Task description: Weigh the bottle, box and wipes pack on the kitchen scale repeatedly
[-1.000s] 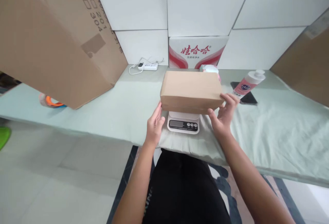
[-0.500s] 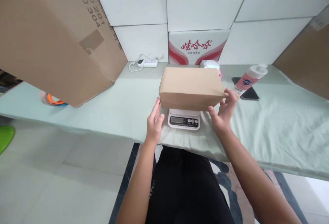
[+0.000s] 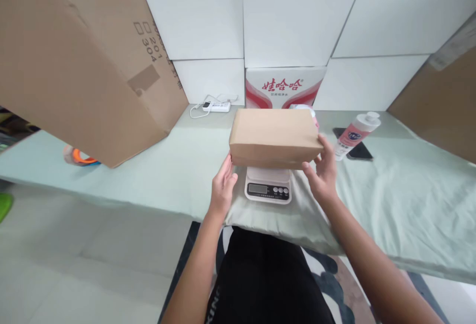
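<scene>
A closed brown cardboard box (image 3: 274, 128) is over the white kitchen scale (image 3: 268, 192), covering most of its platform. Whether the box rests on the platform or hangs just above it, I cannot tell. My left hand (image 3: 223, 185) holds the box's lower left corner, thumb toward me and fingers partly hidden behind the side. On the opposite end, my right hand (image 3: 323, 172) grips the right edge, fingers along the side and thumb near the lower front. The scale's display and buttons face me; no digits are readable.
Right of the box stand a pink-and-white bottle (image 3: 353, 136) and a dark phone (image 3: 360, 152). A white power strip (image 3: 216, 107) lies at the back. Large cartons (image 3: 92, 56) rise on the left, with tape rolls (image 3: 80, 157) beside them. White boxes (image 3: 201, 21) line the back.
The view has tilted up, so everything sits lower in it. A little more of the scale shows below the box. My right fingers have closed in along the box's right edge.
</scene>
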Motion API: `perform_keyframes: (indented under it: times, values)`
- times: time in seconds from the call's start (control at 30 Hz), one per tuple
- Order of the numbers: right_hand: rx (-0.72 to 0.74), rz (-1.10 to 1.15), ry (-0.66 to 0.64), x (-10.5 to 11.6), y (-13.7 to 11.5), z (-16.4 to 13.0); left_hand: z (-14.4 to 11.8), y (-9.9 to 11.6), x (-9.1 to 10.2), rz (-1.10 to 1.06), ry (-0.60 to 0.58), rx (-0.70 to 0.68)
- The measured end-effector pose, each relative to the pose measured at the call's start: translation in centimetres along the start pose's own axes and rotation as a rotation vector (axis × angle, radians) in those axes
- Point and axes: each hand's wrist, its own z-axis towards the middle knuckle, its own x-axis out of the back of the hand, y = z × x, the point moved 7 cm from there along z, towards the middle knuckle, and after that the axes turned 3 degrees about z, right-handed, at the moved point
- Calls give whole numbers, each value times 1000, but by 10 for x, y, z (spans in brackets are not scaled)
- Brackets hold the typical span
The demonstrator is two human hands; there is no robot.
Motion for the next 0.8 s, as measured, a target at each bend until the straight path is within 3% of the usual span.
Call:
perform_keyframes:
  times: [0.1,0.2,0.3,0.4,0.57,0.8]
  values:
    - [-11,36,-33,-8,-9,37,32,17,10,-25,23,-56]
    - [-39,74,-46,-31,3,83,85,26,15,-43,37,-82]
    - [-78,131,-23,-64,37,119,143,15,12,-41,56,-24]
    - [-181,200,4,-93,77,133,183,-11,5,-58,101,61]
    - [-335,160,7,-110,119,127,199,-54,-5,-65,109,146]
    - [-376,178,-47,-114,129,131,203,-65,-5,28,70,154]
